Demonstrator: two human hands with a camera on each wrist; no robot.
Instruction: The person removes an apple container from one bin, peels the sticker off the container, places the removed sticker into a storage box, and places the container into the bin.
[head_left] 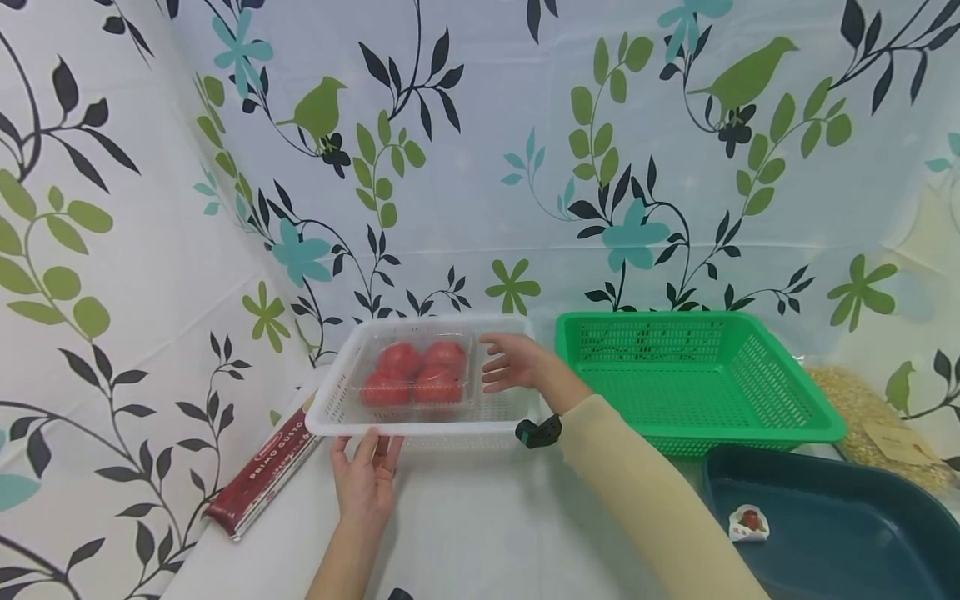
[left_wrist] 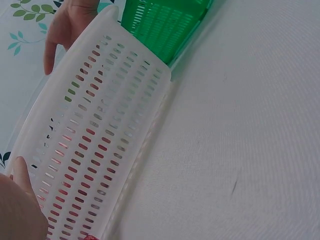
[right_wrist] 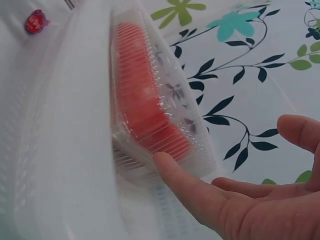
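Note:
A white perforated basket (head_left: 465, 427) stands near the back wall. Inside, towards its left, lies a clear plastic pack (right_wrist: 205, 167) of red tomatoes (head_left: 412, 372). My left hand (head_left: 366, 479) holds the basket's front rim; in the left wrist view the same hand (left_wrist: 20, 210) is partly cut off at the lower corner. Over the right part of the basket is my right hand (head_left: 519, 364), its fingers apart and pointing at the pack's right side. In the right wrist view a fingertip (right_wrist: 162, 159) appears by the pack's corner; whether it touches, I cannot tell.
Right of the white basket stands a green basket (head_left: 675, 429). A dark blue tray (head_left: 840, 533) with a small tomato-pictured label (head_left: 748, 523) is at front right, and a bag of yellowish grains (head_left: 862, 408) lies behind. A red spaghetti packet (head_left: 262, 467) lies left, along the patterned sheet.

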